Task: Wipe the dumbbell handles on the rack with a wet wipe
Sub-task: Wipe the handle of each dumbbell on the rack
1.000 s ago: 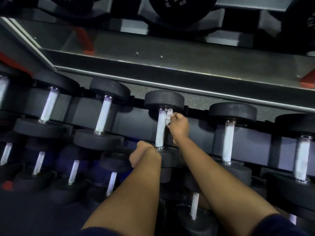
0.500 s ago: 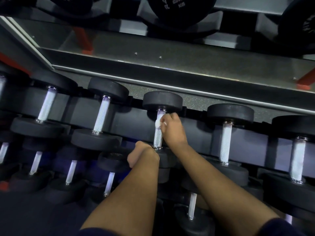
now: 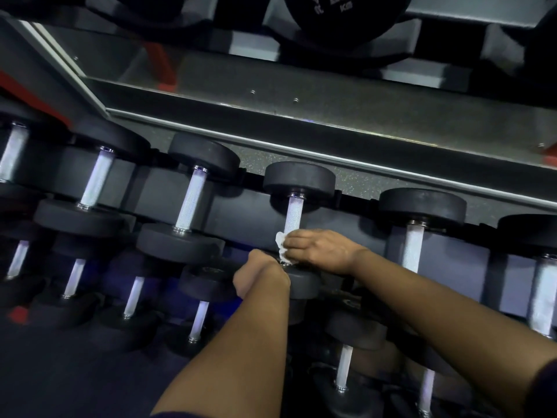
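A row of black dumbbells with knurled silver handles lies on the rack. My right hand (image 3: 322, 250) holds a crumpled white wet wipe (image 3: 281, 247) wrapped round the near end of the middle dumbbell's handle (image 3: 294, 215). The wipe sticks out to the left of my fingers. My left hand (image 3: 260, 277) grips the near black head (image 3: 301, 282) of that same dumbbell from above; its fingers are hidden behind the wrist. The far head (image 3: 300, 179) of this dumbbell is bare.
Neighbouring dumbbell handles lie to the left (image 3: 190, 200) and right (image 3: 414, 247). A lower tier holds smaller dumbbells (image 3: 343, 368). A grey steel rack beam (image 3: 331, 128) runs across above, with big black weights (image 3: 343, 16) on the upper tier.
My right hand has slid the wipe down the handle from the far end to the near end. The left hand has stayed on the near head.
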`<state>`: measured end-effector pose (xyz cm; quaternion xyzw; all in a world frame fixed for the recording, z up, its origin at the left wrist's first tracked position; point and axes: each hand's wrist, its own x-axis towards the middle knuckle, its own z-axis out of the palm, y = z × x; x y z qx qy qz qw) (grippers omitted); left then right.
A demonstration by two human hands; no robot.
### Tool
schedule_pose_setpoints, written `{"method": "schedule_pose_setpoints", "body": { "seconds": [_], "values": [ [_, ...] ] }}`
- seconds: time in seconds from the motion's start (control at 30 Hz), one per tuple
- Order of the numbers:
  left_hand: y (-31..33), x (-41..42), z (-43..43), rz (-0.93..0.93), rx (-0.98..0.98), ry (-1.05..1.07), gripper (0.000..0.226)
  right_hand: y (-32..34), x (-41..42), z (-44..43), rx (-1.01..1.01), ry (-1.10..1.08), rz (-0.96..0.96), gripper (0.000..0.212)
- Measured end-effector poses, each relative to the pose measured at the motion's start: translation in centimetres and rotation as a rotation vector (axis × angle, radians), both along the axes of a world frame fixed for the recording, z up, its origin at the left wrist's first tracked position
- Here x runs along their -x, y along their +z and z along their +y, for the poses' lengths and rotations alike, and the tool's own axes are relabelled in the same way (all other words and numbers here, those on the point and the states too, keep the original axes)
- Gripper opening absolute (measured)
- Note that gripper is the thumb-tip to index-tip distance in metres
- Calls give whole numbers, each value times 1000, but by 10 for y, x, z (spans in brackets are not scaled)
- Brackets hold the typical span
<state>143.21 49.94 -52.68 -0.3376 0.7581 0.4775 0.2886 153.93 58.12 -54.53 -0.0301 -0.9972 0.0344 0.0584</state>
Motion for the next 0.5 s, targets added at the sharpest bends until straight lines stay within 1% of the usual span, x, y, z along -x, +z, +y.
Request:
{"method": "schedule_pose_setpoints", "body": {
  "seconds": [0.03, 0.1, 0.13, 0.2, 0.23, 0.27, 0.3, 0.33, 0.37, 0.4, 0.43, 0.5],
  "values": [
    [3, -2, 0, 16, 21, 2, 24, -1, 4, 6, -28, -6, 13, 40],
    [-2, -2, -1, 39, 50, 3, 26, -3, 16, 18, -80, -59, -39, 44],
    [-6, -1, 0, 54, 57, -1, 29, -4, 23, 25, -107, -107, -96, 41],
    [-7, 1, -1, 56, 61, -14, 35, 7, 42, 32, -153, -221, -212, 19],
    [-10, 0, 1, 48, 57, -15, 35, 11, 51, 32, -184, -246, -256, 10],
    [-10, 1, 1, 40, 56, -18, 34, 14, 60, 28, -199, -254, -328, 9],
    [-8, 2, -1, 25, 41, -10, 33, 15, 69, 22, -191, -244, -427, 16],
    [-8, 4, -3, 16, 24, -38, 33, 16, 76, 15, -157, -219, -520, 23],
    [-8, 4, -6, 7, 11, -83, 32, 17, 81, 9, -76, -204, -614, 26],
    [-11, 5, -7, -23, 13, -130, 29, 17, 84, 3, 15, -197, -661, 28],
    [-11, 5, -8, -78, 1, -142, 28, 16, 85, -2, 85, -184, -662, 28],
    [-11, 5, -7, -121, -86, -156, 26, 16, 82, -8, 185, -196, -627, 29]
  ]
}}
